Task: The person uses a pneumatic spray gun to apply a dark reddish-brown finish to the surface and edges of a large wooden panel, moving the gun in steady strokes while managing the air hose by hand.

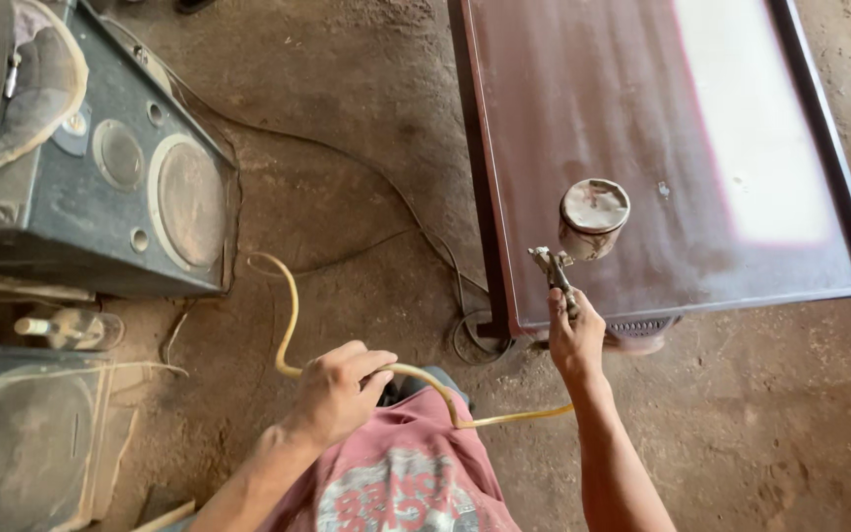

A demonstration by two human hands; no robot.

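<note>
Dusty black speaker cabinet [120, 187] lies on its back at upper left, cloth [36, 84] draped over its top corner. Second speaker [17, 448] at lower left, pale cone grille up. Small bottle [71, 328] lies between them. Thin dark cable [386, 187] snakes across the dirt floor [790, 414].

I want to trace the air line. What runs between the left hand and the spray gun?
In the head view, a yellow hose sags from the left hand to the spray gun in the right hand.

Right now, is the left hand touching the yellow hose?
Touching: the head view shows the left hand closed around the yellow hose, which emerges on both sides.
</note>
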